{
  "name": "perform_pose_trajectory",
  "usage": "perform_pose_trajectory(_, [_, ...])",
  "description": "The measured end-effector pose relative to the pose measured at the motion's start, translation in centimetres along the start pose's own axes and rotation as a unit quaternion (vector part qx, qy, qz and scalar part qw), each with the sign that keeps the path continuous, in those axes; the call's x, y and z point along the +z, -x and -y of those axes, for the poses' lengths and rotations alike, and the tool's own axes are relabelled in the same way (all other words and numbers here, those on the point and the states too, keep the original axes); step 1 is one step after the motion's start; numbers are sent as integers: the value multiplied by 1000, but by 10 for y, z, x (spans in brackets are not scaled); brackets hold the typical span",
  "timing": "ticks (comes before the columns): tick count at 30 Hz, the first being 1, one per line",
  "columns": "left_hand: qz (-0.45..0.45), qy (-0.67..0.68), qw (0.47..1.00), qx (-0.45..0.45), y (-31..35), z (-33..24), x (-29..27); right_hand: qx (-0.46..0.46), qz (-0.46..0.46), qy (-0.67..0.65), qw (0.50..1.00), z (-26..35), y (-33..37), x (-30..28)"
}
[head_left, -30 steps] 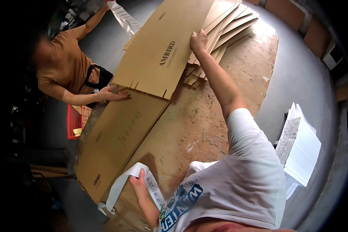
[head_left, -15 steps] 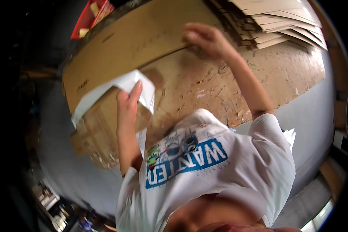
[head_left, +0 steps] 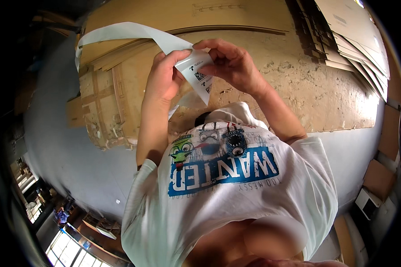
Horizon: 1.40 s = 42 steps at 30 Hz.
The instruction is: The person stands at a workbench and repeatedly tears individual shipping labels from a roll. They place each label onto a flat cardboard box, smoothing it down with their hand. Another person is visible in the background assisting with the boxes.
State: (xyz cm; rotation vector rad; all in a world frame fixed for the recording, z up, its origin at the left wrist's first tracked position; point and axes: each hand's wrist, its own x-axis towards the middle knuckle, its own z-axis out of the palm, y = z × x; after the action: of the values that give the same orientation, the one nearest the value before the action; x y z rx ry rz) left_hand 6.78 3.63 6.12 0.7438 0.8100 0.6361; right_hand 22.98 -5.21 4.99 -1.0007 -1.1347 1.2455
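A long white strip of labels [head_left: 136,30], printed with small black square codes, is raised over the work surface in front of my chest. My left hand [head_left: 165,79] is closed on it, thumb on top, and the strip's tail loops away to the far left. From the other side, my right hand [head_left: 235,63] pinches the strip's edge between bent thumb and fingers, close to the printed codes. Beyond my hands lies a large flat sheet of brown cardboard [head_left: 258,12]. Part of the strip hangs down below my fingers.
Underneath is a worn, scuffed brown work surface [head_left: 294,95], its near edge close to my body. Flattened cardboard sheets [head_left: 358,51] are stacked at the far right. Taped cardboard [head_left: 106,100] lies at the left. Grey floor [head_left: 53,122] shows past the surface.
My right hand has come from over the cardboard to the left hand and now grips the strip. The strip has been lifted and turned, so its printed codes show.
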Motion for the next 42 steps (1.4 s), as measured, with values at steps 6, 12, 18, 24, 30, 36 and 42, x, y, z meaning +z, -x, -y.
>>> perform_pose_trajectory(6, [59,21,994,-87,-24,19,3,-64,-112,57,990,-18,9,-9])
perform_pose_trajectory(12, [0,16,992,-122,-41,36,8,-6,-169,-59,984,-48,14,-30])
perform_pose_trajectory(18, [31,33,984,-170,-66,53,-3,41,-96,-112,988,-51,12,-52])
perform_pose_trajectory(24, [41,40,974,-221,-86,66,-2,17,-133,-59,989,-49,17,-55])
perform_pose_trajectory(30, [14,55,973,-225,-88,60,11,-80,-223,84,968,-68,19,-54])
perform_pose_trajectory(36, [-159,50,981,-104,-109,85,-54,-52,-374,55,925,-51,-5,-141])
perform_pose_trajectory(42, [-159,59,980,-104,-97,88,-45,85,-434,393,806,-101,-54,-260])
